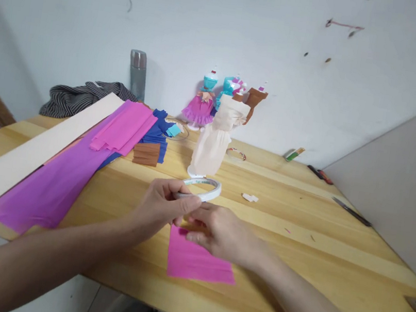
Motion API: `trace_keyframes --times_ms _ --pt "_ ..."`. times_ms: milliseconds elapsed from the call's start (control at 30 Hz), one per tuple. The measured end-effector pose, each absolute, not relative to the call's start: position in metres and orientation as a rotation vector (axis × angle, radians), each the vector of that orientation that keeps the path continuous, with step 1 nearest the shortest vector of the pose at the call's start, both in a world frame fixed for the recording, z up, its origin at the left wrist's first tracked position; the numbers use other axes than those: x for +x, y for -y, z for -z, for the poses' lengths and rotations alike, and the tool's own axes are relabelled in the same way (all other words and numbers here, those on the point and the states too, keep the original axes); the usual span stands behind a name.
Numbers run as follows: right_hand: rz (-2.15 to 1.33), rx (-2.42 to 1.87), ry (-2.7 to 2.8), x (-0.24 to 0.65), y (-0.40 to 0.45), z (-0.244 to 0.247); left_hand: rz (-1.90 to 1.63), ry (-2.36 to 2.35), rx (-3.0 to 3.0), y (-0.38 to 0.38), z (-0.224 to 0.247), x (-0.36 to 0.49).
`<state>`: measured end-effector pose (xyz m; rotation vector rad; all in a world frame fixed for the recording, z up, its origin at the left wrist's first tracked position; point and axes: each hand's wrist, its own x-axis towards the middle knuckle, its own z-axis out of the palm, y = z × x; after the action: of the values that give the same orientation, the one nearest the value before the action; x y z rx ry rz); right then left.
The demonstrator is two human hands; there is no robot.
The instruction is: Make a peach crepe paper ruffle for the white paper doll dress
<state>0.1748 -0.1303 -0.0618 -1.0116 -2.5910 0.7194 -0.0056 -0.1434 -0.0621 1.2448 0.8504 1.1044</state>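
My left hand [166, 199] grips a roll of white tape [211, 193] between thumb and fingers, tilted a little above the table. Right beside it, my right hand [216, 230] is curled with its fingers close to the roll's near edge; what they pinch, if anything, is hidden. Beneath my right hand lies a square of pink crepe paper [200, 261] on the wooden table. Just behind the roll stands a small dress form [212, 149] wrapped in a cream paper dress.
Strips of purple crepe paper [58, 186], cream paper [45, 145] and pink paper [126, 125] lie at the left. Brown paper [146, 153] sits near them. Several dressed forms, one in a pink skirt [199, 110], stand by the wall. A craft knife [352, 211] lies right; a flask [137, 75] stands behind.
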Motion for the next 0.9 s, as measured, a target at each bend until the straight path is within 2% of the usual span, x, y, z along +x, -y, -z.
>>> trace_keyframes --times_ms 333,533,733,833,900 --pt "-0.684 -1.052 2.614 0.168 0.132 0.086 -1.064 -0.912 1.226 0.139 0.064 -0.007" --pt "-0.816 -0.994 2.522 0.169 0.137 0.078 -1.073 -0.907 1.246 0.14 0.062 -0.008" --pt "-0.608 -1.068 2.584 0.164 0.139 0.087 -1.097 -0.898 1.236 0.139 0.06 -0.009" --pt "-0.694 -0.977 2.561 0.165 0.138 0.09 -1.109 -0.894 1.24 0.139 0.06 -0.008" --pt "-0.882 -0.96 2.445 0.166 0.139 0.087 -1.123 -0.89 1.241 0.14 0.059 -0.008"
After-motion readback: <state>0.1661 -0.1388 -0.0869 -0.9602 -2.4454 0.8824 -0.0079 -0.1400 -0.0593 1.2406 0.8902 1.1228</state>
